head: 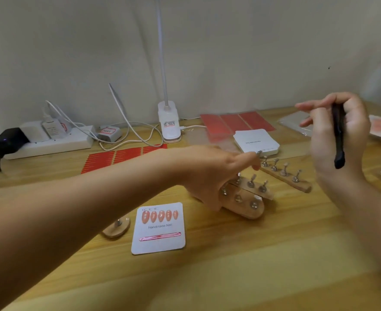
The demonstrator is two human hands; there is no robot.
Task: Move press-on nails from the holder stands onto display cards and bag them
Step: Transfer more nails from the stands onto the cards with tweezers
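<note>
Left hand (216, 173): I have it stretched across the desk (252, 254) over the stands; its fingertips pinch a small metal peg (259, 152) at the edge of the card stack (256, 140).
Right hand (339, 131): I hold it raised off the desk, fingers curled round a dark pen (339, 140), tip down, parked clear so the left can work, as I judge.
Card (159, 227): lies flat near me, five pink nails (160, 216) in a row along its top, a pink strip (160, 236) lower down, likely adhesive for a second row.
Near stands (245, 198): two wooden bars just beyond the card, pegs mostly bare.
Far stand (283, 173): behind them, pegs upright; whether nails remain I cannot tell.
Single stand (117, 226): just left of the card.
Bags (297, 122): clear, far right, within reach for packing.
Red sheets (122, 157): tape stock, back of desk.
</note>
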